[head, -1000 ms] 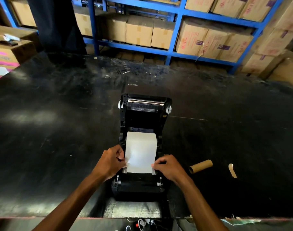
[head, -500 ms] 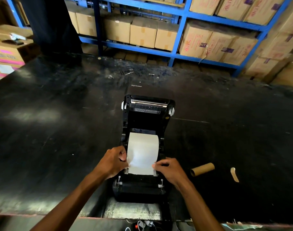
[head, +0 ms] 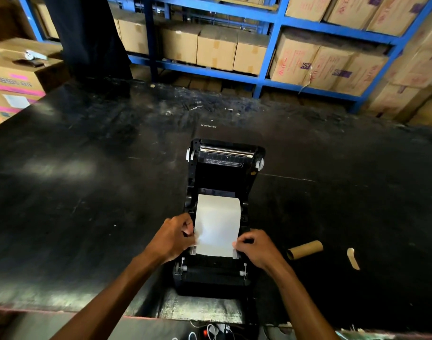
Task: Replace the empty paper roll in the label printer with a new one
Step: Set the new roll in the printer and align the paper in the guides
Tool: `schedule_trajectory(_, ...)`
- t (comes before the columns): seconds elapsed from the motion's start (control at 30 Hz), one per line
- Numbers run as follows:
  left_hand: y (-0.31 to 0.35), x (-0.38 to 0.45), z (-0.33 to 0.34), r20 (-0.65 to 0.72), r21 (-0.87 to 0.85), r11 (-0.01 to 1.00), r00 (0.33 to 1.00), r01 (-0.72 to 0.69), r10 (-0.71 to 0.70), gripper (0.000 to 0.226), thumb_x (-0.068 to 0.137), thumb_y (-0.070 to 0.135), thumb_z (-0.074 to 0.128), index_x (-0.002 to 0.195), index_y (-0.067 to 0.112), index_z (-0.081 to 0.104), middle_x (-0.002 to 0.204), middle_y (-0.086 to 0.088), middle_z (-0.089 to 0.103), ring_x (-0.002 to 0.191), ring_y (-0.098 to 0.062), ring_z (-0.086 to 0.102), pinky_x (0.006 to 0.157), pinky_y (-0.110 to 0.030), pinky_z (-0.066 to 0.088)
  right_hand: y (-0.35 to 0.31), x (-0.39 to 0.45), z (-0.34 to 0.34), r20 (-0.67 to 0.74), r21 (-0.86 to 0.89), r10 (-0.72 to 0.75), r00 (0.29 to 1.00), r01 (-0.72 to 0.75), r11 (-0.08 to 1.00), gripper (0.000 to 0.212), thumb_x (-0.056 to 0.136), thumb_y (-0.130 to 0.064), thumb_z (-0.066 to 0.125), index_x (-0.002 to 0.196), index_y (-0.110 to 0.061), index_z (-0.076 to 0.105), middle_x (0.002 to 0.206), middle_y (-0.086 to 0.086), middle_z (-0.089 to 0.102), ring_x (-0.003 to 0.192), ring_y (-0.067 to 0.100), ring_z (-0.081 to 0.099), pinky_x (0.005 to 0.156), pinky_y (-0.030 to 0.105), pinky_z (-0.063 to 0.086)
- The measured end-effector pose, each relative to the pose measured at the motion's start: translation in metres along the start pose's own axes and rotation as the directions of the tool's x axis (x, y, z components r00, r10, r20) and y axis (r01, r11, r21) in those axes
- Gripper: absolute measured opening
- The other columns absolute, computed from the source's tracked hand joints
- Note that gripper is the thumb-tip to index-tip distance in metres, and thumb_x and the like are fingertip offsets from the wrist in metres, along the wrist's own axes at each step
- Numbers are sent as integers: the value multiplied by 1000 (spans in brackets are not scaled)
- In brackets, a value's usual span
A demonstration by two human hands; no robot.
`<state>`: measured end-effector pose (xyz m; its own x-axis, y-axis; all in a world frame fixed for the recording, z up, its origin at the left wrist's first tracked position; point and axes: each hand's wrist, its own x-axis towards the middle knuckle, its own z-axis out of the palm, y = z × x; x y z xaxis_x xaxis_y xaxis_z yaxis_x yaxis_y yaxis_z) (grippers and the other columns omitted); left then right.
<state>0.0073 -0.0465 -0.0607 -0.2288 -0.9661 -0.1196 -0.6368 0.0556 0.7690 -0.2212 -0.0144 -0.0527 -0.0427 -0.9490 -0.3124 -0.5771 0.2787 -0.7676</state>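
A black label printer [head: 211, 278] stands on the black table with its lid [head: 224, 168] swung up and back. White paper [head: 217, 224] from the new roll runs out of its bay toward me, over the front guides. My left hand [head: 173, 238] pinches the sheet's left edge. My right hand [head: 256, 247] presses fingertips on its right edge at the guide. The empty brown cardboard core [head: 304, 249] lies on the table right of the printer.
A tan scrap of backing [head: 353, 258] lies right of the core. The table's front edge [head: 62, 309] is close to me, with cables [head: 210, 331] below it. Blue shelving [head: 266, 79] with cardboard boxes stands behind; more boxes [head: 16, 79] sit at far left.
Both hands stay on the paper's edges; the sheet's end sits slightly nearer the front guides. The view has shifted a little.
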Motion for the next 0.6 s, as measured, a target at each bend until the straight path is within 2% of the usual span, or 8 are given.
schedule_trajectory(0.17, -2, 0, 0, -1, 33, 999, 1000, -7, 7, 27, 71, 11, 71, 66, 22, 48, 68, 3, 61, 59, -13, 56, 52, -20, 41, 0, -3, 7, -34, 91, 29, 999, -26, 995, 18, 82, -16, 70, 65, -17, 69, 72, -3, 66, 76, 11, 63, 73, 25, 47)
schedule_trajectory(0.23, -2, 0, 2, -11, 54, 998, 999, -30, 31, 31, 72, 11, 73, 66, 26, 46, 69, 5, 61, 63, -14, 60, 54, -20, 42, 2, -6, 8, -28, 75, 34, 999, -32, 997, 24, 82, -17, 70, 59, -21, 66, 70, -6, 64, 77, 12, 62, 81, 33, 49)
schedule_trajectory(0.3, -2, -2, 3, -16, 54, 998, 999, -41, 42, 34, 74, 12, 75, 66, 28, 46, 71, 6, 62, 66, -14, 63, 57, -24, 46, 1, -5, 5, -29, -20, 27, 999, -28, 999, 31, 82, -22, 68, 52, -26, 63, 69, -10, 61, 85, 18, 63, 92, 43, 47)
schedule_trajectory(0.37, -1, -3, 4, -16, 64, 997, 999, -41, 42, 33, 74, 11, 73, 66, 27, 46, 74, 5, 65, 70, -17, 64, 60, -32, 53, -1, -4, 1, -16, -143, 11, 1000, -13, 990, 31, 81, -26, 67, 50, -28, 63, 68, -13, 59, 91, 19, 62, 96, 48, 43)
schedule_trajectory(0.47, 1, -1, 2, -4, 83, 997, 1000, -5, 5, 28, 73, 12, 71, 68, 25, 47, 86, -1, 67, 80, -20, 63, 68, -39, 56, -6, -3, -2, 5, -116, 9, 1000, -8, 993, 22, 81, -28, 68, 59, -27, 69, 84, -13, 69, 111, 19, 58, 104, 51, 37)
schedule_trajectory(0.53, 1, 0, 1, 6, 66, 998, 1000, 17, -17, 28, 72, 14, 74, 69, 25, 48, 86, 0, 67, 80, -20, 64, 65, -33, 54, -5, -4, -1, -20, -9, 7, 1000, -7, 1000, 20, 82, -24, 69, 61, -25, 70, 82, -6, 70, 100, 18, 64, 100, 50, 44)
schedule_trajectory(0.6, 0, 0, 1, -6, 30, 999, 1000, 18, -18, 30, 71, 14, 76, 67, 25, 48, 79, 2, 67, 73, -19, 66, 60, -29, 53, -3, -6, 1, -47, 16, 0, 999, 0, 1000, 21, 82, -19, 70, 62, -23, 69, 75, -3, 69, 84, 16, 66, 92, 47, 51)
